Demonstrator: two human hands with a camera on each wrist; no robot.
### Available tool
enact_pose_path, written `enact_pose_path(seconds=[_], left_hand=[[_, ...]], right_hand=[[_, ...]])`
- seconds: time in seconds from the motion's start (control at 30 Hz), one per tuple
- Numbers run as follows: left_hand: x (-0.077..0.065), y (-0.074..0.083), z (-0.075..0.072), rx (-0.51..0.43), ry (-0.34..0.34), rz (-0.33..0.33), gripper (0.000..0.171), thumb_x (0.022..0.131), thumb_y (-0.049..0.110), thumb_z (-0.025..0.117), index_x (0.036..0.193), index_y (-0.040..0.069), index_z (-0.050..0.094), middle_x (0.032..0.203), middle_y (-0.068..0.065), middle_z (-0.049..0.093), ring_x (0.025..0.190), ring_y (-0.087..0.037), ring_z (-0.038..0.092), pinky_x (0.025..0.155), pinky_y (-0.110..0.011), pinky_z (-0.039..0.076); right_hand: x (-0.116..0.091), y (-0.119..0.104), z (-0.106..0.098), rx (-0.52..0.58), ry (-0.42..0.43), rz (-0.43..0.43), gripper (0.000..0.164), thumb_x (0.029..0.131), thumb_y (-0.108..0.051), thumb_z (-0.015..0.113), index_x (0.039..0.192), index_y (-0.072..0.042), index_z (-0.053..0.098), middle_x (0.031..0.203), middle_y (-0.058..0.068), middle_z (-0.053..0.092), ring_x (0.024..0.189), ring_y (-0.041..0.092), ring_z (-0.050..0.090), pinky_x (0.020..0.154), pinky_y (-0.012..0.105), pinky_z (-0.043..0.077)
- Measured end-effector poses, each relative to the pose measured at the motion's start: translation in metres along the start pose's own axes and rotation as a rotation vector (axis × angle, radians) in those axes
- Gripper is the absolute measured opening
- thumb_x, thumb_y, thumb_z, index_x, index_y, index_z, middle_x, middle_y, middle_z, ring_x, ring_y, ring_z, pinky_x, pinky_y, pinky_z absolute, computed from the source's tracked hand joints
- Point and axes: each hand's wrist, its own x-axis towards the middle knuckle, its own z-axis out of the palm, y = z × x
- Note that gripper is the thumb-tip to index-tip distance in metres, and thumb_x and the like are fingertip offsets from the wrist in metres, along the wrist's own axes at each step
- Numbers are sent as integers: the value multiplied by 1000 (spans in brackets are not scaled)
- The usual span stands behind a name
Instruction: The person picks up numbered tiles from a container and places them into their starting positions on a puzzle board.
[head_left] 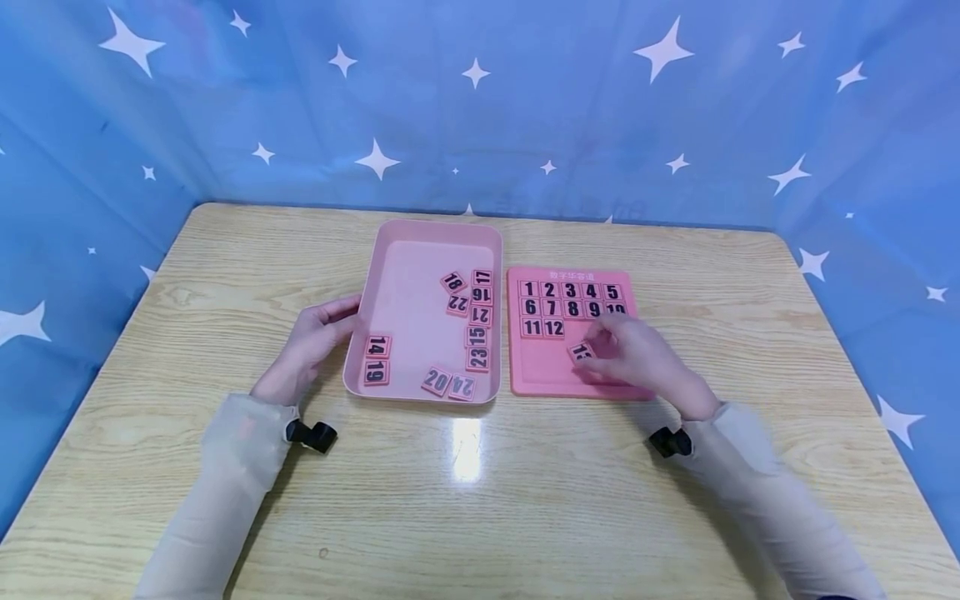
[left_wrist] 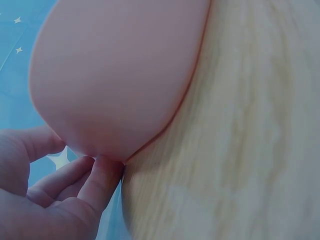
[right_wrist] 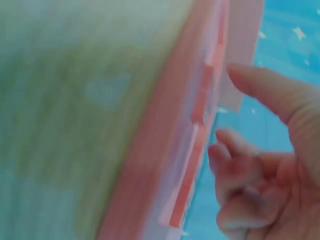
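Where our left hand point(head_left: 306, 346) is: touching the left edge of the pink tray point(head_left: 420, 325); we cannot tell whether it grips.
Right hand point(head_left: 641, 358): over the board's right half; we see fingers point(right_wrist: 235, 167) parted, nothing grasped.
Tile 13 point(head_left: 580, 353): askew on the pink board point(head_left: 540, 375), nearer its near edge than tile 12 point(head_left: 554, 328).
Tray contents: 14 point(head_left: 378, 346) and 19 point(head_left: 377, 372) by the left edge; 20 point(head_left: 437, 381) and 24 point(head_left: 462, 387) near the near-right corner.
Worktop point(head_left: 405, 517): tray and board side by side.
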Motion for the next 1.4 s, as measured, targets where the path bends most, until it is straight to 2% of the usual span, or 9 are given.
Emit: enact_pose_path(seconds=[0.07,0.17,0.3,0.5,0.8,1.17,1.4], left_hand=[[0,1,0,-3,-3,7,48,90,3,57,134,-8,43,138,-25,42,103,-3,51,82,-12,45],[-1,1,0,-6,-6,10,48,90,3,57,134,-8,43,138,-26,42,102,-3,52,82,-12,45],[-2,2,0,-4,-8,9,48,89,3,57,135,-8,43,138,-26,42,102,-2,52,83,-11,45],[-2,2,0,1,-7,16,48,89,2,56,134,-8,43,138,-26,42,104,-4,51,83,-11,45],[-1,2,0,9,-11,10,48,89,3,57,134,-7,43,139,-25,42,111,-10,50,85,-11,44],[-1,3,1,20,-20,-1,48,90,3,57,135,-6,43,139,-23,42,116,-14,48,86,-12,44],[-1,2,0,28,-19,-4,48,90,3,56,135,-6,43,140,-21,43,122,-20,44,87,-12,43]], right_hand=[[0,-2,2,-2,21,44,38,68,-28,84,88,-5,61,81,5,61,72,19,52,67,34,45],[1,-5,4,-33,31,63,33,70,-25,82,83,-5,59,77,5,60,68,18,51,62,33,46],[2,-4,4,-74,56,45,23,72,-15,78,81,-3,61,76,7,63,67,19,56,62,36,51],[6,-1,1,-95,68,20,22,73,-8,77,88,1,64,79,9,63,71,22,56,64,38,50],[20,3,3,-37,82,-6,18,73,3,73,89,2,65,84,13,65,75,25,59,68,38,52],[21,5,3,-2,67,36,16,74,2,73,87,1,65,84,12,66,76,24,60,70,38,52],[22,4,2,20,61,25,16,74,3,73,88,2,64,85,13,66,78,25,63,73,38,54]])
